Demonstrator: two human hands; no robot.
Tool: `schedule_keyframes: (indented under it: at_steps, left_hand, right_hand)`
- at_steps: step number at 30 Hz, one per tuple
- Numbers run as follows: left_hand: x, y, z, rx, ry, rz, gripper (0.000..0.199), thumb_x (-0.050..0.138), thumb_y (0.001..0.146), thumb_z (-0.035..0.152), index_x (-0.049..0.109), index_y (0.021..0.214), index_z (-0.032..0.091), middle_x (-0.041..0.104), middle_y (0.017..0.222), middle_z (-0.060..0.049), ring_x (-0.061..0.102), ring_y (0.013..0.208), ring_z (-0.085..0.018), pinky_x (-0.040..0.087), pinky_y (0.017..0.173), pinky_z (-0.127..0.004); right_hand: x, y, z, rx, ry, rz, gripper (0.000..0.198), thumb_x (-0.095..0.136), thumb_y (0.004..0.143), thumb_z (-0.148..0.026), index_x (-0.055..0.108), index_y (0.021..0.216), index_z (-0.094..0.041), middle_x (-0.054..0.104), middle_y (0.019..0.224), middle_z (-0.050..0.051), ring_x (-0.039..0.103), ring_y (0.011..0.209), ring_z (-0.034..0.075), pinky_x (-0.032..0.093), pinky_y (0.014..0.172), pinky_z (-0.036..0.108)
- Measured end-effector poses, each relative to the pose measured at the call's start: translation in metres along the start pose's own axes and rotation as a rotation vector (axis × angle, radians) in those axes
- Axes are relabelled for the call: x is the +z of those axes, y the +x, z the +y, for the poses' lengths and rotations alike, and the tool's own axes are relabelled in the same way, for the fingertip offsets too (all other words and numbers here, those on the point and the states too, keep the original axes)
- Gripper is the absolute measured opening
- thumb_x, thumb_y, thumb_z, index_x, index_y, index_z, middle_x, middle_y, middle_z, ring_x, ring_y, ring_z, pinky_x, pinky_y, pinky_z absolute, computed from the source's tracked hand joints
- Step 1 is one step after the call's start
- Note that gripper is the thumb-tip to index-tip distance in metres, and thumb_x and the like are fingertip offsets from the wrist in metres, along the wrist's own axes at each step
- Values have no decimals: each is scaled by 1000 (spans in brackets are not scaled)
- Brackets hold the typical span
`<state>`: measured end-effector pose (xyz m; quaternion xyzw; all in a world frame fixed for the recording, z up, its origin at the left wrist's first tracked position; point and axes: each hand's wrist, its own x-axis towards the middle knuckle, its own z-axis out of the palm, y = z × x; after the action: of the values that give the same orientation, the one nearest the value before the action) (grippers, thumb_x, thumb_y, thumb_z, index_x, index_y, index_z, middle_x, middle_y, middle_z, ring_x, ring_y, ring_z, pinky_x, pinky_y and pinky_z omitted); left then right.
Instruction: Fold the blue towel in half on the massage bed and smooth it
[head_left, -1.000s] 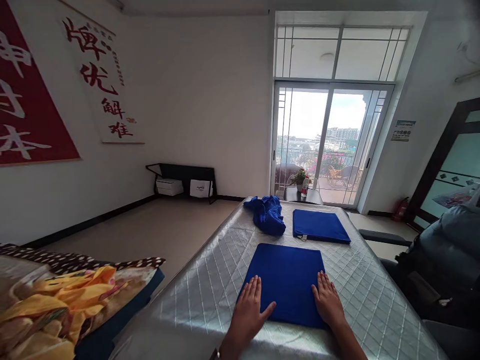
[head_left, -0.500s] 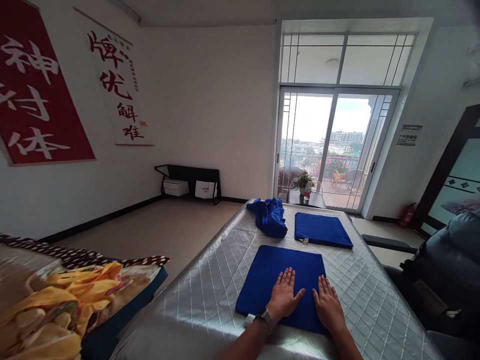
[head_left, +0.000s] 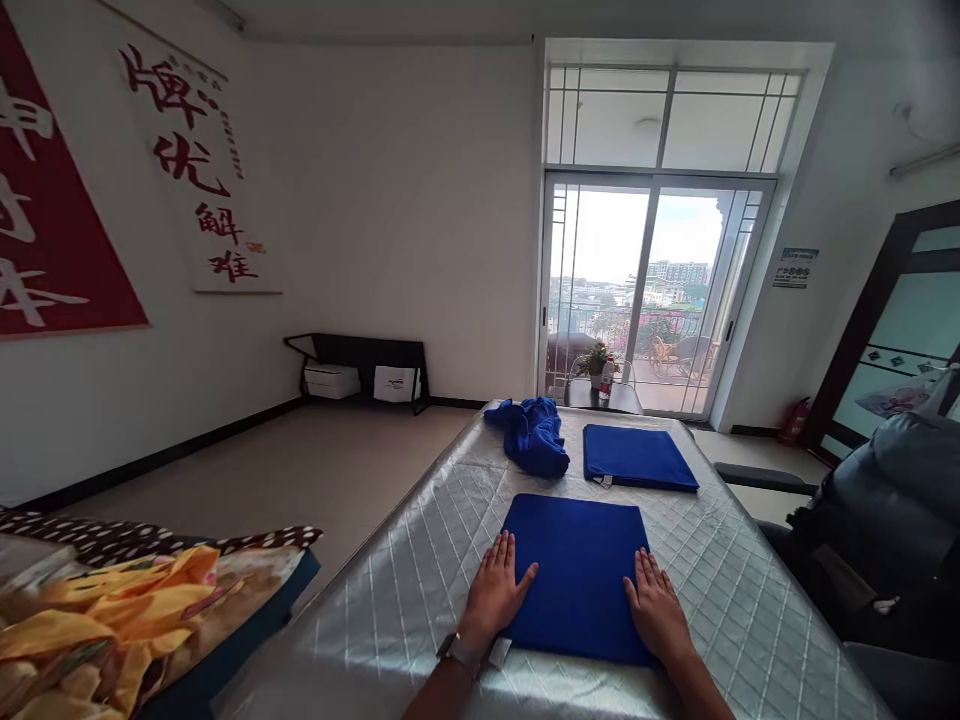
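Blue cloth (head_left: 576,572), 2 hands (head_left: 495,590) on opposite edges.

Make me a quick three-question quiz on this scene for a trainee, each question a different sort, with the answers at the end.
1. True or false: the crumpled royal-blue cloth lies on the quilted silver cover.

2. Which item lies between the left hand and the right hand?
A) red fire extinguisher
B) flat, four-sided royal-blue fabric piece
C) clear plastic bottle

3. Fill in the blank: the dark-grey wristband is worn on the person's ____ wrist.

Key: 1. True. 2. B. 3. Left.
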<state>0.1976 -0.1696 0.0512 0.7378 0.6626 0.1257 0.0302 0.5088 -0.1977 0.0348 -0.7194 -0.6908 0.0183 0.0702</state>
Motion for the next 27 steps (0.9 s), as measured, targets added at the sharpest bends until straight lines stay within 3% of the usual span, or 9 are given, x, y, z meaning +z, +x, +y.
schedule_keyframes:
  at_steps: [4, 11, 19, 27]
  left_hand:
    - [3, 1, -1, 1, -10, 8, 91, 18, 96, 69, 27, 155, -1, 23, 163, -19, 22, 151, -29, 21, 123, -43]
    - [5, 2, -4, 8, -22, 31, 90, 18, 96, 68, 30, 154, 2, 24, 162, -17, 23, 151, -28, 23, 123, -44]
    - [7, 4, -3, -10, -21, 10, 90, 19, 96, 68, 29, 155, 1, 22, 163, -17, 22, 152, -28, 21, 124, -42]
    - [6, 10, -13, -96, 5, 78, 85, 21, 99, 63, 32, 153, -1, 28, 160, -22, 27, 150, -30, 24, 122, -46]
  right_hand:
    - [-2, 10, 1, 14, -45, -44, 69, 18, 99, -45, 25, 157, -8, 19, 165, 8, 11, 154, 22, 13, 124, 43]
    - [-28, 55, -9, -26, -83, -27, 67, 16, 100, -41, 22, 157, -7, 19, 165, 9, 11, 153, 20, 12, 124, 40]
    - [3, 75, 1, 25, -11, -19, 68, 16, 99, -44, 20, 158, -9, 15, 166, 6, 10, 154, 19, 11, 124, 39]
    - [0, 72, 1, 18, 36, -10, 70, 15, 99, -46, 19, 158, -9, 17, 166, 7, 11, 154, 19, 8, 124, 38]
